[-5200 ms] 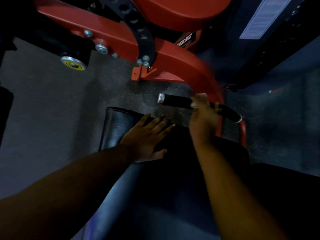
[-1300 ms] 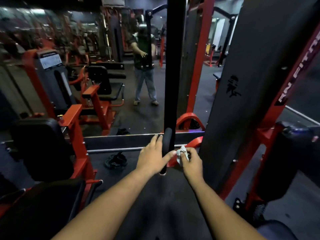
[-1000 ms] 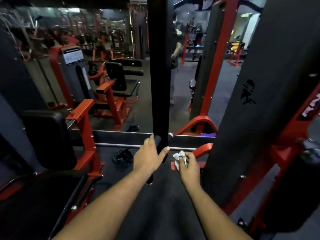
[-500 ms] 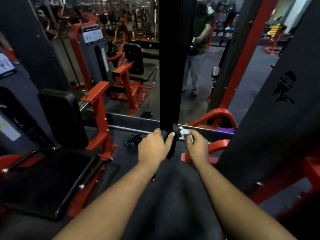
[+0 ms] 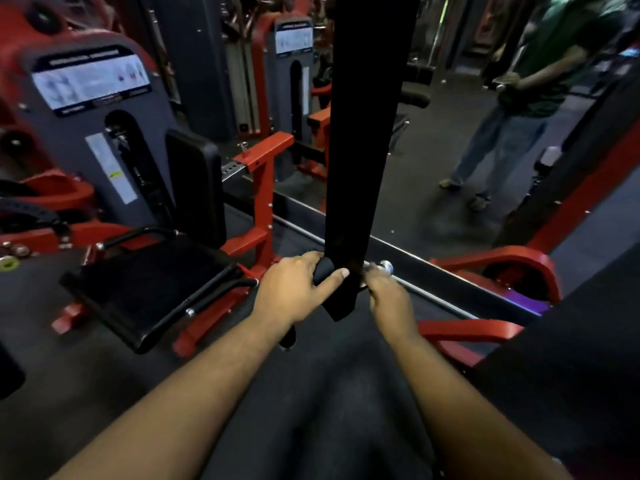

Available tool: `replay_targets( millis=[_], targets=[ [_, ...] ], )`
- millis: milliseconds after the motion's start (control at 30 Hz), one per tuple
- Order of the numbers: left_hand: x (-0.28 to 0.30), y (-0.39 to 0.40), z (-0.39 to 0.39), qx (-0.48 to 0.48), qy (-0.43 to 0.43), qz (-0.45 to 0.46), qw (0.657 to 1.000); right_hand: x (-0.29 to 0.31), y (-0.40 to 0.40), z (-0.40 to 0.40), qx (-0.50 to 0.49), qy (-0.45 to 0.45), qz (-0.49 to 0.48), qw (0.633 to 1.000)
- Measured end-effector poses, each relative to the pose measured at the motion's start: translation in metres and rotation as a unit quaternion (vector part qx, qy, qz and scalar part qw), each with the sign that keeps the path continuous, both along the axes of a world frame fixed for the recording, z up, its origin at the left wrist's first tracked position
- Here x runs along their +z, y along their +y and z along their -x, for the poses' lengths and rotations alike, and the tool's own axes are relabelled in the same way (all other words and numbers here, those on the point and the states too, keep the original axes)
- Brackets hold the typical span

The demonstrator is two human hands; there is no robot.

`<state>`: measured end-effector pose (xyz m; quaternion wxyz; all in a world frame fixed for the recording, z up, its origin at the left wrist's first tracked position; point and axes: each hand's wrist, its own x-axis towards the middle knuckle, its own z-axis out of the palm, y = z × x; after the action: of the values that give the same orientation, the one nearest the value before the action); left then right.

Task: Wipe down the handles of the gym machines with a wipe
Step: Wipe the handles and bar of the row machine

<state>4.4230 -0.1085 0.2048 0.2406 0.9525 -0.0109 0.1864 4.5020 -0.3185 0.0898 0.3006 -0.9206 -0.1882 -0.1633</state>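
My left hand (image 5: 294, 289) grips the top end of a black foam handle (image 5: 323, 270), thumb laid across it. A wide black upright post (image 5: 363, 133) hangs in front and hides the part of the handle between my hands. My right hand (image 5: 388, 299) sits just right of the post with fingers curled. A small pale bit of the white wipe (image 5: 375, 266) shows above its fingers; the rest of the wipe is hidden. The handle's lower end (image 5: 287, 339) sticks out below my left wrist.
A red-framed machine with a black seat (image 5: 149, 282) and back pad (image 5: 195, 181) stands to the left. A mirror (image 5: 433, 188) ahead reflects a standing person. Red frame tubes (image 5: 485, 268) curve at the right. A dark padded surface (image 5: 329, 410) lies under my forearms.
The view has swung left and down. My left hand stays on the handle. My right hand has risen with the wipe to the handle behind the post, and the wipe is now mostly hidden.
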Motion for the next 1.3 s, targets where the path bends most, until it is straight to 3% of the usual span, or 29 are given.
replay_targets(
  millis=[133, 300, 467, 567, 667, 800, 1000, 1167, 1300],
  targets=[
    [0.003, -0.001, 0.001, 0.008, 0.006, 0.012, 1.000, 0.001, -0.013, -0.021, -0.034, 0.028, 0.007, 0.999],
    [0.003, 0.001, 0.005, 0.008, 0.009, 0.010, 1.000, 0.000, -0.002, 0.005, 0.090, -0.010, 0.041, 0.995],
    [0.004, 0.000, 0.002, 0.004, 0.016, 0.008, 1.000, 0.006, -0.016, -0.016, -0.061, 0.008, -0.009, 0.998],
    [0.003, 0.003, -0.001, 0.004, 0.009, 0.004, 1.000, 0.004, 0.018, 0.013, -0.007, 0.020, -0.060, 0.998],
    [0.001, 0.007, -0.003, 0.001, 0.011, 0.002, 1.000, -0.001, 0.007, 0.014, 0.040, 0.007, -0.046, 0.998],
    [0.001, 0.006, -0.006, -0.002, 0.016, -0.010, 1.000, 0.005, -0.012, -0.018, -0.102, 0.033, -0.045, 0.993],
    [0.000, 0.011, -0.009, -0.004, 0.018, -0.003, 1.000, 0.003, 0.020, 0.014, 0.026, 0.028, -0.075, 0.997],
    [0.002, 0.011, -0.011, -0.005, 0.018, -0.014, 1.000, 0.006, 0.001, -0.016, -0.094, 0.041, -0.050, 0.993],
    [0.002, 0.014, -0.014, -0.002, 0.009, -0.013, 1.000, 0.003, 0.043, 0.017, -0.043, 0.049, -0.106, 0.992]
  ],
)
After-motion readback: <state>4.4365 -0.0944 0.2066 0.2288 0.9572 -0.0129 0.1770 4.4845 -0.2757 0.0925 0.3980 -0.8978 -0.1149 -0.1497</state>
